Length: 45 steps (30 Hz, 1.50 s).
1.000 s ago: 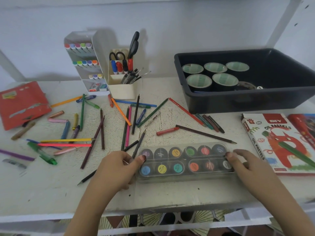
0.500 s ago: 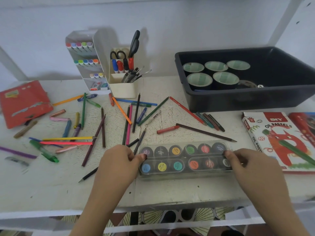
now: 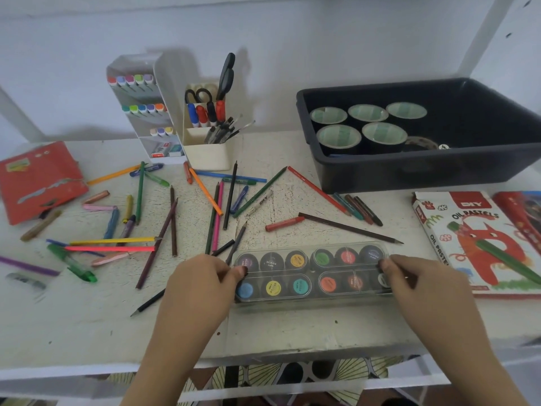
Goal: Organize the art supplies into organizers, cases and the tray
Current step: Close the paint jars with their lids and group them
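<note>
A clear plastic paint case (image 3: 311, 273) with two rows of small colour pots lies near the table's front edge. My left hand (image 3: 202, 285) grips its left end, thumb on top. My right hand (image 3: 421, 285) grips its right end with curled fingers. Coloured pencils (image 3: 216, 218), crayons and pens (image 3: 71, 263) lie scattered over the white table (image 3: 87, 317). A white marker organizer (image 3: 143, 109) and a cream pen holder (image 3: 209, 142) with scissors and brushes stand at the back. The black tray (image 3: 424, 171) at the back right holds several tape rolls (image 3: 383, 136).
An oil pastels box (image 3: 474, 244) with a green crayon on it lies at the right edge beside a red case (image 3: 521, 212). A red pouch (image 3: 38, 180) lies at the far left. The wall runs close behind the organizers.
My right hand has closed its fingers onto the case's right end. My left hand has kept its hold on the left end. The case has barely shifted.
</note>
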### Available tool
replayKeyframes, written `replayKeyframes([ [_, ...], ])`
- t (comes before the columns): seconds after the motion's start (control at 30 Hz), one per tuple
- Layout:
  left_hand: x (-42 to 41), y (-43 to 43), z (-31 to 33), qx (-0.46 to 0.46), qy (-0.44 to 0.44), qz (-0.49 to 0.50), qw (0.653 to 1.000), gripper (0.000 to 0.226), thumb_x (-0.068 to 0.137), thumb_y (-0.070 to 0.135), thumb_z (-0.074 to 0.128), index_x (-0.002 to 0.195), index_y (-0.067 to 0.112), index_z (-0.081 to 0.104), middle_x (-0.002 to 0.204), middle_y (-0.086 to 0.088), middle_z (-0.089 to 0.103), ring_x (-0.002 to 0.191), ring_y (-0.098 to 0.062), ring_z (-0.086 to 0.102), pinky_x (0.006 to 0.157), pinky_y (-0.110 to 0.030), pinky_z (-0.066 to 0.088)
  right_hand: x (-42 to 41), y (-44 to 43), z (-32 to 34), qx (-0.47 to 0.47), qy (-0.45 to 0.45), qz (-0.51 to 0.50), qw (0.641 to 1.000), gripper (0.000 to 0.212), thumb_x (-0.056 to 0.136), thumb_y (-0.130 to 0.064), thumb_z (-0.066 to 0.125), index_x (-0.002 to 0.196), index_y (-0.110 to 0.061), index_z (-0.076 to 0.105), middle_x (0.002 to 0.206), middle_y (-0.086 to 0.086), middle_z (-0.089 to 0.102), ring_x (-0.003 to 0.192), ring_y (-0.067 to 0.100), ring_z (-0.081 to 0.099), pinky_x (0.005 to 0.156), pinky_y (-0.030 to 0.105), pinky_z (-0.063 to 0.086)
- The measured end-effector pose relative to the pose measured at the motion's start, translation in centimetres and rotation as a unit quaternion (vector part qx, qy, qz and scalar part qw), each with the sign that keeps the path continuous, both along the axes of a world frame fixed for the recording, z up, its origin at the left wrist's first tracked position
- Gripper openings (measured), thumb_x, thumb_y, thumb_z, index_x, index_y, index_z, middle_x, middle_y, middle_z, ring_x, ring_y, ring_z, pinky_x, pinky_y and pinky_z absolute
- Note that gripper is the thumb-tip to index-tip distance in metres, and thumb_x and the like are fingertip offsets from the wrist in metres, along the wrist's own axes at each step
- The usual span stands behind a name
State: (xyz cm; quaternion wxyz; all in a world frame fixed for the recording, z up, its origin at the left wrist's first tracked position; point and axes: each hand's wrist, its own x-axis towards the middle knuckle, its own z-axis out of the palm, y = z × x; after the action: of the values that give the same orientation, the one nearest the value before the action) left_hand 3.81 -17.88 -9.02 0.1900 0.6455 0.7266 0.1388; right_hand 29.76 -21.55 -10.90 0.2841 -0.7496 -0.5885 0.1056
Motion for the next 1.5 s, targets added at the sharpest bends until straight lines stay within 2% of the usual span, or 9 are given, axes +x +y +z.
replayKeyframes([
  [0.17,0.3,0.0,0.0,-0.001,0.012,-0.005,1.0,0.039,0.092,0.04,0.054,0.073,0.011,0.072,0.046,0.001,0.046,0.042,-0.009,0.042,0.046,-0.019,0.034,0.3,0.0,0.0,-0.021,-0.003,0.006,1.0,0.03,0.092,-0.03,0.053,0.082,-0.009,0.072,0.059,-0.005,0.062,0.056,0.008,0.052,0.053,0.023,0.039],
  [0.3,-0.3,-0.1,0.0,-0.01,-0.041,-0.019,0.999,0.037,0.093,0.037,0.054,0.067,0.015,0.068,0.054,-0.008,0.059,0.046,-0.017,0.051,0.049,-0.027,0.044,0.6,0.5,0.2,-0.08,0.022,0.046,0.996,0.036,0.096,-0.027,0.047,0.128,-0.015,0.055,0.107,0.0,0.063,0.082,0.006,0.048,0.063,0.016,0.03],
  [0.4,-1.5,-0.1,0.2,-0.037,-0.112,-0.06,0.991,0.02,0.083,0.051,0.06,0.095,0.035,0.064,0.077,0.009,0.064,0.064,-0.007,0.058,0.054,-0.023,0.047,1.3,0.8,1.3,-0.122,0.058,0.159,0.978,0.056,0.087,-0.042,0.058,0.136,-0.039,0.032,0.119,-0.027,0.043,0.093,-0.014,0.042,0.072,0.004,0.031],
  [0.47,-2.4,0.1,-0.3,-0.077,-0.101,-0.127,0.984,0.077,0.063,0.067,0.065,0.131,0.041,0.04,0.108,0.02,0.051,0.086,0.002,0.054,0.063,-0.014,0.043,1.9,1.3,2.0,-0.162,0.033,0.231,0.959,0.082,0.067,-0.069,0.063,0.129,-0.054,0.011,0.122,-0.042,0.021,0.101,-0.025,0.026,0.09,0.001,0.024],
  [0.53,-3.0,0.6,-0.7,-0.096,-0.089,-0.195,0.972,0.111,0.048,0.074,0.07,0.143,0.042,0.022,0.123,0.025,0.037,0.104,0.006,0.045,0.076,-0.01,0.039,2.2,1.9,2.3,-0.202,-0.021,0.257,0.945,0.109,0.051,-0.081,0.064,0.134,-0.054,-0.003,0.134,-0.038,0.007,0.117,-0.016,0.014,0.106,0.019,0.021],
  [0.7,-2.9,1.3,-1.3,-0.064,-0.098,-0.255,0.96,0.103,0.054,0.053,0.083,0.134,0.051,0.019,0.119,0.039,0.028,0.11,0.02,0.034,0.079,-0.003,0.036,1.0,2.8,2.5,-0.204,-0.119,0.28,0.93,0.112,0.06,-0.067,0.071,0.146,-0.044,0.002,0.152,-0.024,0.004,0.137,-0.002,0.005,0.113,0.026,0.013],
  [0.97,-3.0,2.9,-1.5,-0.026,-0.079,-0.318,0.944,0.082,0.052,0.053,0.069,0.122,0.051,0.027,0.114,0.035,0.038,0.111,0.015,0.037,0.084,-0.001,0.033,-1.5,4.0,2.6,-0.178,-0.165,0.314,0.918,0.09,0.064,-0.061,0.067,0.139,-0.042,0.02,0.124,-0.019,0.035,0.113,0.002,0.031,0.1,0.019,0.028],
  [1.33,1.0,5.9,1.2,-0.002,-0.22,-0.316,0.923,0.082,0.061,0.044,0.079,0.133,0.041,0.039,0.119,0.032,0.053,0.108,0.005,0.054,0.086,-0.01,0.045,2.2,1.5,5.5,-0.16,-0.162,0.225,0.947,0.07,0.054,-0.076,0.054,0.112,-0.041,0.036,0.097,-0.025,0.045,0.086,-0.003,0.045,0.072,0.011,0.043],
  [1.5,7.6,5.8,1.1,0.023,-0.25,-0.269,0.93,0.054,0.066,0.024,0.083,0.114,0.034,0.058,0.1,0.02,0.067,0.088,-0.005,0.066,0.072,-0.023,0.055,7.1,-0.2,7.4,-0.18,-0.201,0.145,0.952,0.069,0.052,-0.08,0.048,0.107,-0.043,0.034,0.094,-0.025,0.046,0.083,-0.005,0.045,0.066,0.01,0.04],
])
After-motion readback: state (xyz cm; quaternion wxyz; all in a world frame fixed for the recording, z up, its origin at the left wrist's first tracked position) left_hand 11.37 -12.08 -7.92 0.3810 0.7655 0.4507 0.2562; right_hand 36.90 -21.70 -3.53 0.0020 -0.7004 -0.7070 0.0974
